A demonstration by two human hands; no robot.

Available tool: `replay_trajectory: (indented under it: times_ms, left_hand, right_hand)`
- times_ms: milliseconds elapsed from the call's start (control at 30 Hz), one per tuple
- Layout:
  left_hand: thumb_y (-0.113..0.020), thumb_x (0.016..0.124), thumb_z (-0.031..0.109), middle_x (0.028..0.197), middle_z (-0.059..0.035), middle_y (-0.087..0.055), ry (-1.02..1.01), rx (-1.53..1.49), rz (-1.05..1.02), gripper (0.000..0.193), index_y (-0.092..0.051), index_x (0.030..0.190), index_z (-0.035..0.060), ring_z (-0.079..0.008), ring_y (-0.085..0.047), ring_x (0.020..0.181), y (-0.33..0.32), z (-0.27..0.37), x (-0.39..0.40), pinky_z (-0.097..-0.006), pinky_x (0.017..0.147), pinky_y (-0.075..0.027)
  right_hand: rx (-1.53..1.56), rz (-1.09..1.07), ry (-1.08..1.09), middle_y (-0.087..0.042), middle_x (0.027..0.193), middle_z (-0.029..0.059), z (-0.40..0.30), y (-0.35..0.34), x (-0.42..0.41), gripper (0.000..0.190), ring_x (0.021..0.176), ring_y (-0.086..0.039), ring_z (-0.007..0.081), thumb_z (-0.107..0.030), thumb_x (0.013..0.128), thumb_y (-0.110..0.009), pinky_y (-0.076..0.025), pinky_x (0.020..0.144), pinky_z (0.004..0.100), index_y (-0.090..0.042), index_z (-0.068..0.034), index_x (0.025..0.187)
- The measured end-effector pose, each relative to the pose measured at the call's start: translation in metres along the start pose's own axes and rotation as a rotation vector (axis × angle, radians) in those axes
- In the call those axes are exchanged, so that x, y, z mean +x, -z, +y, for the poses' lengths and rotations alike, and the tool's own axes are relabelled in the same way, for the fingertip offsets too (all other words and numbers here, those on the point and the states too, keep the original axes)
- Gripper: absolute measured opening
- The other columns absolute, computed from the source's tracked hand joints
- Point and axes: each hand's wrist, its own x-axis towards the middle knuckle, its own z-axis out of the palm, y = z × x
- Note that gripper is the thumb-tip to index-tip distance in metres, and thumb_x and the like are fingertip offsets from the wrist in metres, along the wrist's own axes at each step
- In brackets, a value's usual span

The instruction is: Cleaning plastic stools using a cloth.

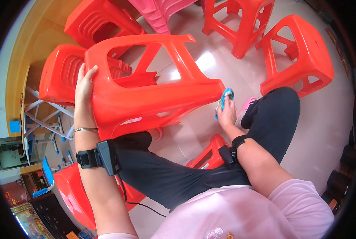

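A red plastic stool (154, 92) lies on its side in front of me, its seat towards the left and its legs pointing right. My left hand (85, 79) grips the seat end, with the thumb on the near face and the fingers partly hidden. My right hand (227, 113) holds a bunched blue patterned cloth (224, 101) beside the foot of one stool leg. Whether the cloth touches the leg I cannot tell.
Stacked red stools (57, 74) stand at the left, and pink stools (161, 12) at the top. Single red stools (312, 50) stand at the upper right. Another red stool (73, 191) is at the lower left. White folding frames (46, 119) lie further left. A cable hangs from the left-arm device.
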Motion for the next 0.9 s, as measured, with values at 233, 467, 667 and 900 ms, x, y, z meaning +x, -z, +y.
replay_trajectory:
  times_ms: [233, 467, 667, 900]
  left_hand:
    - [-0.061, 0.082, 0.017, 0.125, -0.0143, -0.049, -0.035, 0.074, -0.024, 0.071, -0.022, 0.14, 0.004, -0.0202, -0.052, 0.108, 0.001, -0.008, 0.012, -0.0303, 0.089, -0.043]
    - [-0.06, 0.082, 0.016, 0.125, -0.0138, -0.049, -0.037, 0.067, -0.016, 0.07, -0.022, 0.14, 0.0037, -0.0197, -0.051, 0.109, 0.003, -0.006, 0.013, -0.03, 0.091, -0.042]
    - [-0.059, 0.082, 0.017, 0.127, -0.0136, -0.048, -0.036, 0.052, -0.022, 0.069, -0.023, 0.14, 0.0037, -0.0199, -0.051, 0.111, 0.002, -0.005, 0.011, -0.0301, 0.092, -0.041]
    - [-0.059, 0.082, 0.017, 0.13, -0.0135, -0.045, -0.006, 0.053, -0.023, 0.069, -0.023, 0.14, 0.0035, -0.0205, -0.049, 0.114, 0.001, -0.001, 0.008, -0.0298, 0.094, -0.04]
  right_hand:
    - [0.786, -0.169, -0.655, -0.059, 0.108, 0.0146, 0.06, -0.066, -0.01, 0.045, 0.101, -0.056, 0.0306, -0.023, 0.081, -0.055, -0.042, 0.09, 0.0393, -0.048, -0.012, 0.125]
    - [1.128, -0.131, -0.726, -0.062, 0.096, 0.0072, 0.029, -0.054, -0.005, 0.03, 0.089, -0.059, 0.019, -0.016, 0.084, -0.051, -0.045, 0.079, 0.0304, -0.057, -0.006, 0.111]
    - [1.32, -0.187, -0.597, -0.06, 0.085, 0.0051, 0.0, -0.021, -0.004, 0.028, 0.074, -0.06, 0.0148, -0.013, 0.083, -0.051, -0.048, 0.069, 0.0281, -0.055, -0.005, 0.109]
    - [1.27, -0.359, -0.513, -0.06, 0.09, 0.0087, 0.002, -0.037, -0.005, 0.032, 0.075, -0.062, 0.018, -0.012, 0.083, -0.052, -0.051, 0.068, 0.0312, -0.053, -0.005, 0.114]
